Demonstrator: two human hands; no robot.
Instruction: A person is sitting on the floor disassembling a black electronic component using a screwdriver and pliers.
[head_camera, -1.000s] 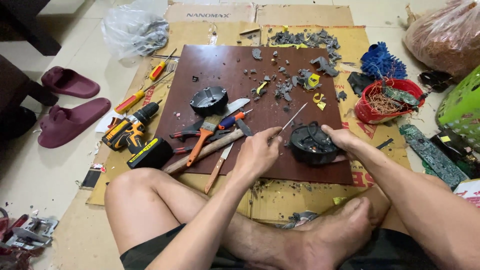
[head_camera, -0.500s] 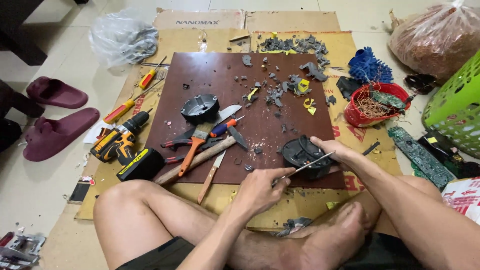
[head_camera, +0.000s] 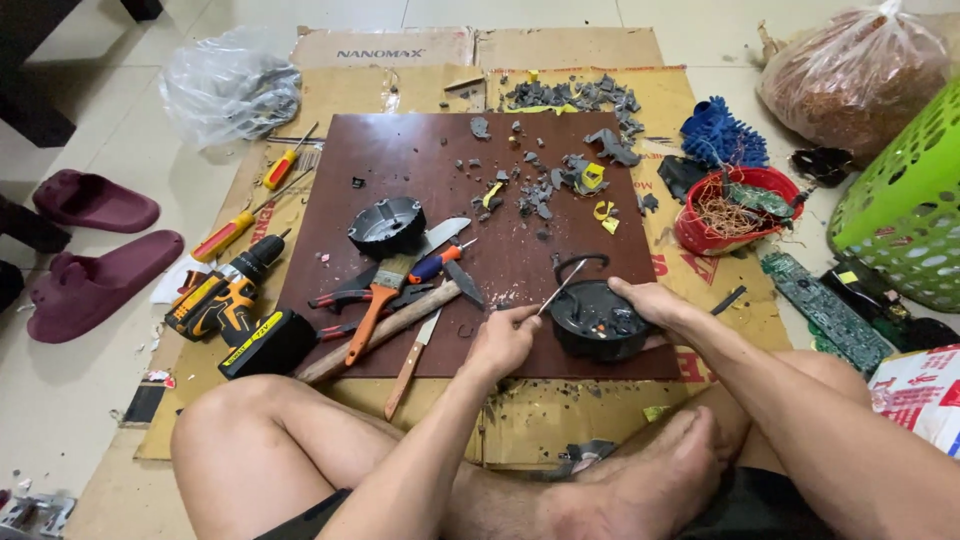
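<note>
Left hand (head_camera: 503, 340) fingers are curled tight around a thin metal pick (head_camera: 562, 288), its tip angled into the round black housing (head_camera: 598, 320) — a prying attitude. Right hand (head_camera: 648, 299) fingers wrap the housing's rim, bracing it on the brown board (head_camera: 420, 160), near the paintbrush (head_camera: 378, 300) and hammer (head_camera: 385, 332).

Left hand (head_camera: 503, 341) gripping thin metal tool (head_camera: 562, 289), tip angling into black round housing (head_camera: 597, 320) | right hand (head_camera: 652, 300) steadying housing on brown board (head_camera: 420, 170) | second housing (head_camera: 386, 225), brush (head_camera: 380, 295), hammer (head_camera: 385, 330) lying left of hands | drill (head_camera: 225, 295) resting off board | red bowl (head_camera: 735, 210) sitting right.
</note>
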